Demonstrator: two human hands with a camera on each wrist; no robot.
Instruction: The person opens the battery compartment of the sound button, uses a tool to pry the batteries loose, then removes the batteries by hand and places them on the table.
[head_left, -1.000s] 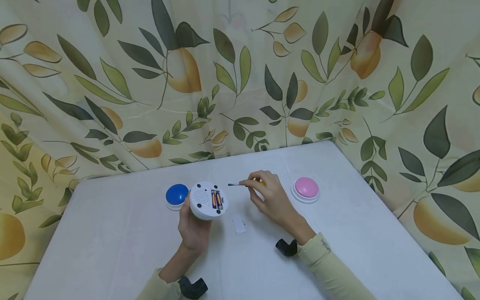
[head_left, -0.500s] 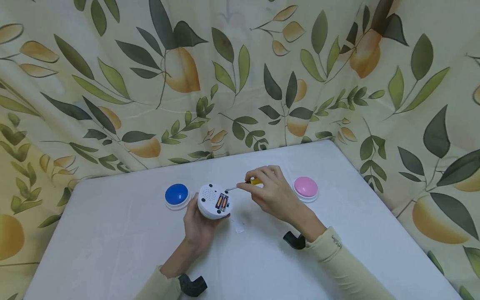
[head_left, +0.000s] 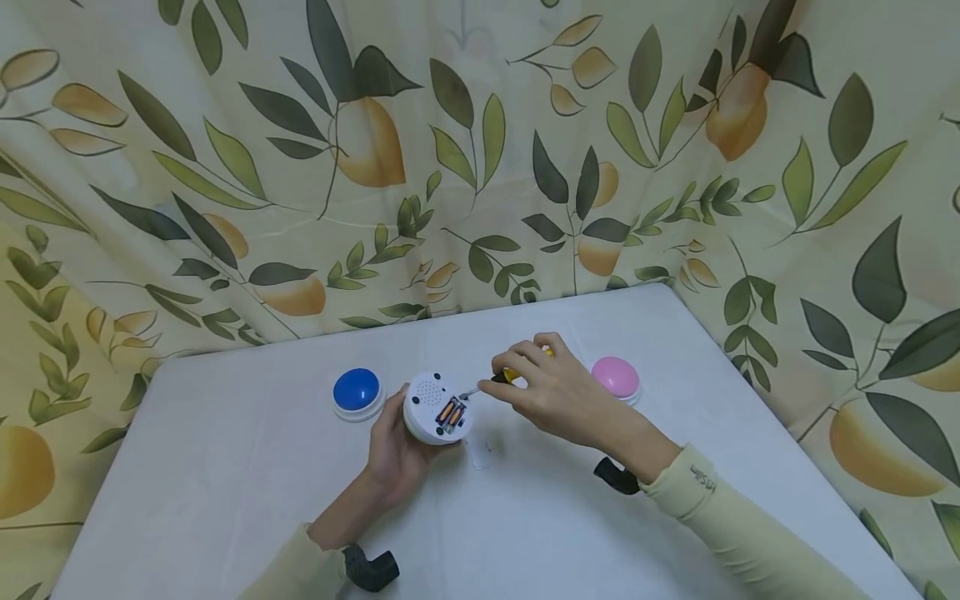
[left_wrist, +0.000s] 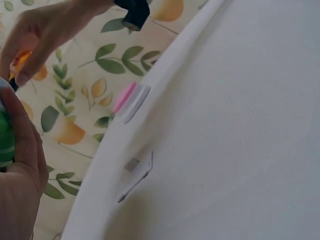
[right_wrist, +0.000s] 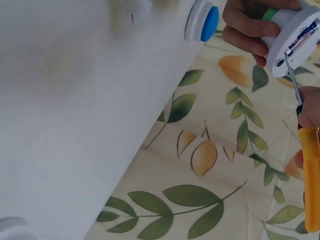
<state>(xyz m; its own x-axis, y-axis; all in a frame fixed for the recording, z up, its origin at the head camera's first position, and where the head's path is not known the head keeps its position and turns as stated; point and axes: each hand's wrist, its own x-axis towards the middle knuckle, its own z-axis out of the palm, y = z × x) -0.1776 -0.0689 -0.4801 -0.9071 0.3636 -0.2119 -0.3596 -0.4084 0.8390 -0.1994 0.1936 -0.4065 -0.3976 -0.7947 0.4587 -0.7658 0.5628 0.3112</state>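
My left hand (head_left: pixel 397 467) grips a round white push button (head_left: pixel 422 414) with its underside turned up. Green on its body shows in the left wrist view, the green part (left_wrist: pixel 6 142) facing away from the open battery compartment. Two batteries (head_left: pixel 452 413) lie in that compartment. Between the thumb and fingers of my right hand (head_left: pixel 562 400) is a screwdriver with a yellow handle (right_wrist: pixel 312 175). Its metal tip is right at the end of the batteries in the right wrist view. Below the button, a small white cover (left_wrist: pixel 137 172) lies on the table.
A blue push button (head_left: pixel 356 388) stands left of my left hand. Behind my right wrist is a pink push button (head_left: pixel 615 377), partly covered. The white table (head_left: pixel 247 467) ends at a leaf-patterned curtain (head_left: pixel 465 217).
The held button has moved right and tilted. The screwdriver tip, apart from it a second ago, is now at the battery compartment, with its handle raised. My right forearm has swung right.
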